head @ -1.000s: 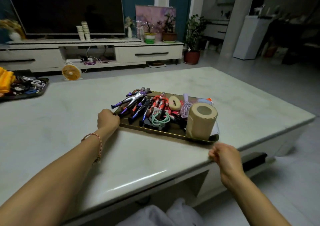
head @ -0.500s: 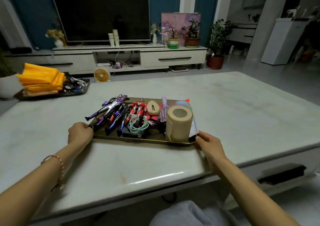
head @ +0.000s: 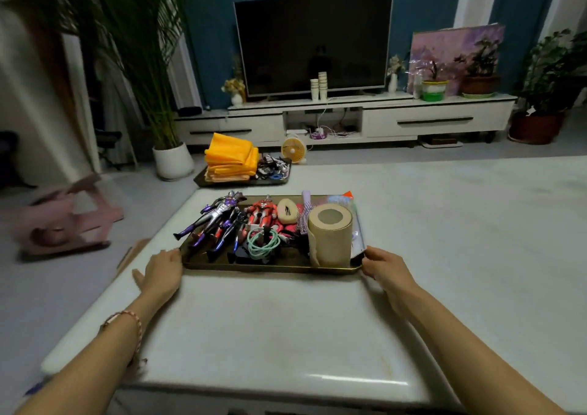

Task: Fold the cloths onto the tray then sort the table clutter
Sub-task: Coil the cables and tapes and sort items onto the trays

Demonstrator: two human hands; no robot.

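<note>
A dark tray (head: pixel 270 268) lies on the white table (head: pixel 286 335). It carries toy figures (head: pixel 219 214), a coiled green cable (head: pixel 263 243), a cream hair ring (head: pixel 287 211), a purple comb (head: pixel 306 214) and an upright brown paper roll (head: pixel 330 233). My left hand (head: pixel 158 271) touches the tray's left rim with its fingers fairly straight and the thumb spread. My right hand (head: pixel 384 265) grips the tray's near right corner. A second dark tray (head: pixel 203 181) at the table's far left corner holds a stack of folded yellow cloths (head: pixel 232 157) and tangled cables (head: pixel 274 168).
The table's left edge runs close beside my left hand. On the floor to the left lies a pink object (head: pixel 63 221). Beyond the table are a white potted plant (head: pixel 173 160), a small fan (head: pixel 293 151) and a TV cabinet (head: pixel 349 119).
My right hand went from the table's front edge to the tray's right corner and gripped it. My left hand's fist loosened against the left rim. The view swung left.
</note>
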